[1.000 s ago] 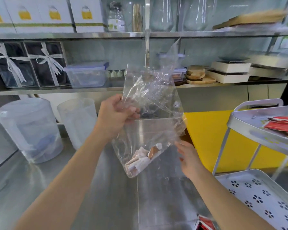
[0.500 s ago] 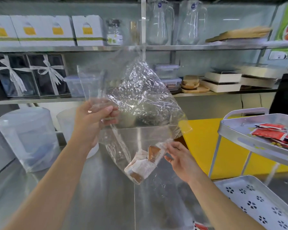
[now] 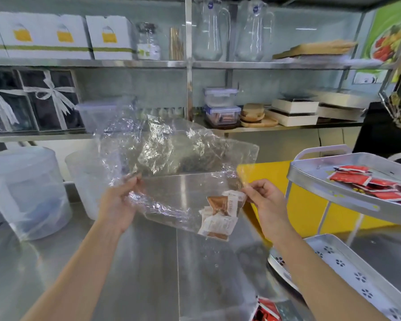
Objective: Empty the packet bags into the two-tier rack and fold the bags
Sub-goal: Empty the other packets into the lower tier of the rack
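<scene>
A clear plastic bag hangs crumpled above the steel counter, stretched between both hands. My left hand grips its left side. My right hand pinches its lower right corner, where several white and brown sachets are bunched inside. The two-tier metal rack stands at the right: its upper tray holds several red packets, and its perforated lower tray shows nothing in the visible part.
Two translucent lidded tubs stand at the left on the steel counter. A red packet bag lies at the bottom edge. A yellow board sits behind the rack. Wall shelves with boxes and jugs run across the back.
The bag has swung from hanging upright to lying nearly sideways. My left hand dropped lower, and my right hand took hold of the bag's corner with the sachets and lifted it.
</scene>
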